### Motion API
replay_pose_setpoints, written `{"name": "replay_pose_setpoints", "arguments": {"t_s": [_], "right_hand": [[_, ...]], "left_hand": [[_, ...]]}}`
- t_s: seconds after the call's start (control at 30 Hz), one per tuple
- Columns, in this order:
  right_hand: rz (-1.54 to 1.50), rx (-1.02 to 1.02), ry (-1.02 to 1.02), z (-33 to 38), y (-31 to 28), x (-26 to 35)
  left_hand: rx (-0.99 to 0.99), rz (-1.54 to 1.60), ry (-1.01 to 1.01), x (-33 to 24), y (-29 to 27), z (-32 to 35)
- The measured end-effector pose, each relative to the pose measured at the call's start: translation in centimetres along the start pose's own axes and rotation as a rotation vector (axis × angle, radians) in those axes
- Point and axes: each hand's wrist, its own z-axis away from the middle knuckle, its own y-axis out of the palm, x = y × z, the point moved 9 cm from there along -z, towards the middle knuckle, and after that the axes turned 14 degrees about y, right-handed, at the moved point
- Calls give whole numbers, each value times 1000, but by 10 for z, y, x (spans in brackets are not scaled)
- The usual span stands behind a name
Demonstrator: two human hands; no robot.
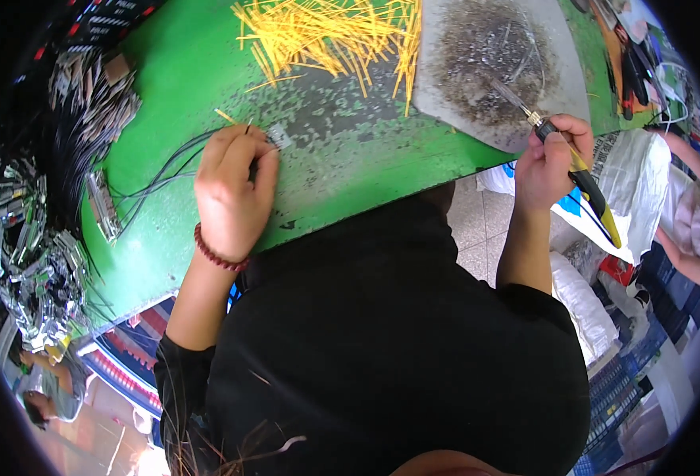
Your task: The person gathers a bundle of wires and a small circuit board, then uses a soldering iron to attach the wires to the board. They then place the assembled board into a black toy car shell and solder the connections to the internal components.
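Left hand [231, 194] pins a small connector [280, 137] at frame centre; right hand [552, 159] grips soldering iron [576, 170]; steady the joint first

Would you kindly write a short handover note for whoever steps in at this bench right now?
Left hand: pressed on the green table, pinching thin black wires beside a small metal connector.
Right hand: gripping a soldering iron, tip over the scorched grey metal sheet, away from the wires.
Nearby: loose yellow sleeves at the far edge; a heap of wired connectors on the left.
Done: cannot tell whether the piece in hand is soldered.
Left: probably bringing the iron to the held connector.
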Motion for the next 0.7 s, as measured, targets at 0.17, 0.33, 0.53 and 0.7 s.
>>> {"name": "replay_pose_setpoints", "arguments": {"t_s": [0.17,0.33,0.53,0.7], "right_hand": [[125,-67,-91,-9,-11,4],[215,-98,-125,-21,-3,5],[272,-50,-108,-33,3,-2],[274,-89,-116,-31,5,0]], "left_hand": [[13,-20,-6,-2,2,0],[31,-28,-15,-3,4,-1],[45,-90,44,-10,4,-4],[43,-43,-26,-2,2,1]]}}
